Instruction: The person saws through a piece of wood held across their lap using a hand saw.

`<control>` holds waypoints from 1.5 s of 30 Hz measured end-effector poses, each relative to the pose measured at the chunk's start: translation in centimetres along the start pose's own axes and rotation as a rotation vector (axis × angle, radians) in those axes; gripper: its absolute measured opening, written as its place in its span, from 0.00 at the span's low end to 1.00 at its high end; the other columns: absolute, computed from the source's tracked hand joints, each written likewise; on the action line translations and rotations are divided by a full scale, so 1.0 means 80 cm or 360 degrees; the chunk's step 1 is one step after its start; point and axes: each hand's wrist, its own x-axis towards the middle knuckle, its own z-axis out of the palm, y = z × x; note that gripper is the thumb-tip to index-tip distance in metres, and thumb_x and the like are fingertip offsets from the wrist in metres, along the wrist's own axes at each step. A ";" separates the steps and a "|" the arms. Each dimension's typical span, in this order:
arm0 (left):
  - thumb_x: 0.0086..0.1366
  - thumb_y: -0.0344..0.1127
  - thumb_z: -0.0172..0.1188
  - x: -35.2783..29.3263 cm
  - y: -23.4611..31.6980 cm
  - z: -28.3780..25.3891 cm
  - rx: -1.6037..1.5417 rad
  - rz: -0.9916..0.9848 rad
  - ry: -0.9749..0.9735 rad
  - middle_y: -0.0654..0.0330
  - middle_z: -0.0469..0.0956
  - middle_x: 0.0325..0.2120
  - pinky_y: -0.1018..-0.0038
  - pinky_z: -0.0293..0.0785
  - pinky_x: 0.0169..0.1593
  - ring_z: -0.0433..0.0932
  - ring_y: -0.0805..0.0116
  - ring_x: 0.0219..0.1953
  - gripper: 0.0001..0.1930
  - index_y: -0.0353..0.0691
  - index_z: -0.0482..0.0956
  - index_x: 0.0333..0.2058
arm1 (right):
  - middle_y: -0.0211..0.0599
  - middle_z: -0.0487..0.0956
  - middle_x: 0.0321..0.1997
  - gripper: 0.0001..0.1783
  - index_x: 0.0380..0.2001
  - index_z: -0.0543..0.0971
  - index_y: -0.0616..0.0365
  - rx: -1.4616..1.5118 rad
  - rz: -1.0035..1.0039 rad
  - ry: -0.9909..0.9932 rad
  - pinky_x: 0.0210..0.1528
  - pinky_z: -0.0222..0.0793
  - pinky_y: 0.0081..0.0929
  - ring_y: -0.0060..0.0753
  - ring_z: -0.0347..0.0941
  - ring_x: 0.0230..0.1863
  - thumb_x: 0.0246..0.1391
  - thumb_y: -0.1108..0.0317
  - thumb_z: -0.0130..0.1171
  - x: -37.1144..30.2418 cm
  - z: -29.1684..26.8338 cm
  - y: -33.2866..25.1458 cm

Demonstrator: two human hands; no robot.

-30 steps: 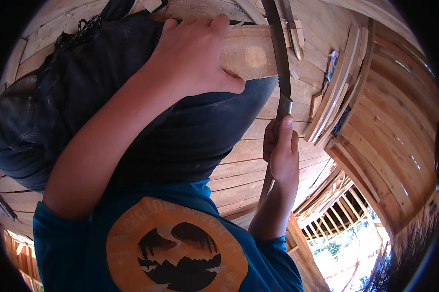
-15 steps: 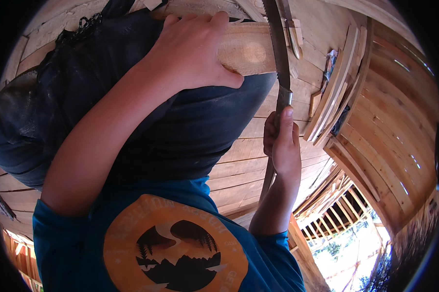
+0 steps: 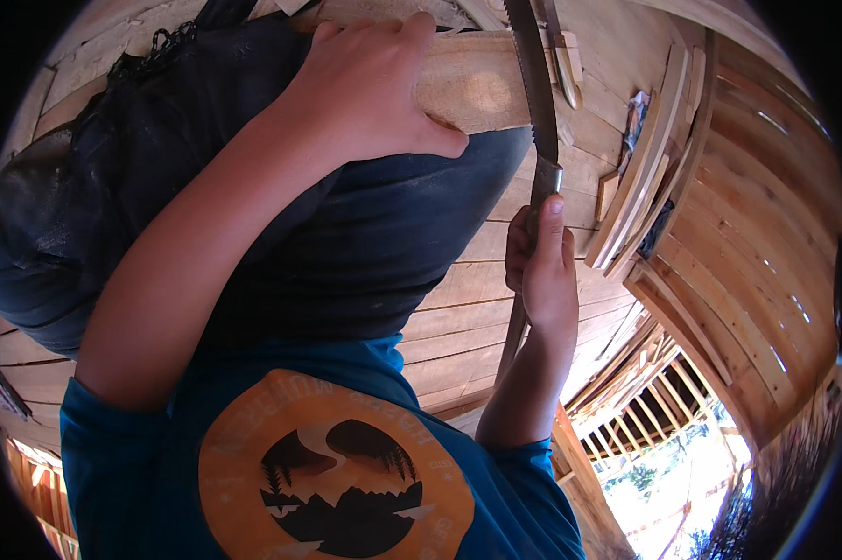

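A pale wooden board (image 3: 477, 82) lies across my dark-trousered leg. Spread over its left part, my left hand (image 3: 379, 89) grips it, with the thumb along the near edge and the fingers toward the far edge. My right hand (image 3: 544, 252) is closed round the handle of a handsaw (image 3: 535, 89), thumb lying up along the handle. The saw's toothed blade points away from me and stands at the board's right end, teeth facing left. Its tip runs out of the picture at the top, and I cannot tell how deep the teeth sit in the wood.
Beyond the saw lies a slim tool (image 3: 563, 61) beside small wood offcuts on the plank floor (image 3: 477, 294). Long wooden strips (image 3: 645, 163) are stacked on the right, next to a plank wall (image 3: 757, 205). A bright slatted opening (image 3: 668, 429) shows at the lower right.
The board, both hands and the saw sit slightly higher in the picture. Both grips are the same, and the saw stays at the board's right end.
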 end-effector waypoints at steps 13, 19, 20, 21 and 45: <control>0.40 0.58 0.72 0.000 0.011 -0.021 0.0104 0.0079 -0.0014 0.40 0.79 0.40 0.59 0.67 0.55 0.77 0.46 0.48 0.42 0.26 0.72 0.45 | 0.18 0.55 0.13 0.33 0.17 0.64 0.52 0.0028 -0.0005 -0.0056 0.19 0.41 0.22 0.14 0.48 0.16 0.71 0.41 0.36 -0.007 -0.003 0.011; 0.35 0.59 0.73 0.000 0.003 0.005 0.0088 -0.0032 0.0070 0.48 0.83 0.34 0.54 0.69 0.53 0.83 0.52 0.41 0.45 0.33 0.75 0.49 | 0.17 0.54 0.14 0.36 0.20 0.63 0.49 -0.0085 0.0033 -0.0049 0.15 0.39 0.17 0.12 0.46 0.14 0.64 0.28 0.33 -0.028 -0.028 0.037; 0.35 0.59 0.73 -0.002 0.000 0.013 0.0115 0.0013 0.0144 0.47 0.83 0.34 0.54 0.69 0.53 0.83 0.52 0.41 0.45 0.33 0.75 0.49 | 0.17 0.55 0.14 0.36 0.21 0.64 0.49 -0.0092 0.0065 -0.0029 0.15 0.39 0.17 0.12 0.47 0.14 0.63 0.28 0.33 -0.042 -0.033 0.043; 0.35 0.59 0.73 -0.003 0.005 0.017 0.0120 0.0078 0.0201 0.47 0.83 0.35 0.53 0.69 0.54 0.83 0.51 0.41 0.45 0.33 0.75 0.49 | 0.17 0.55 0.14 0.37 0.21 0.65 0.49 -0.0098 0.0119 0.0018 0.15 0.39 0.18 0.12 0.47 0.14 0.63 0.27 0.33 -0.054 -0.035 0.045; 0.41 0.56 0.71 0.006 0.016 -0.050 -0.0068 -0.0033 -0.0364 0.36 0.78 0.41 0.57 0.69 0.55 0.77 0.43 0.48 0.43 0.23 0.71 0.46 | 0.18 0.55 0.13 0.35 0.21 0.66 0.51 -0.0256 -0.0113 -0.0103 0.14 0.38 0.17 0.12 0.46 0.13 0.66 0.31 0.34 0.010 -0.014 -0.003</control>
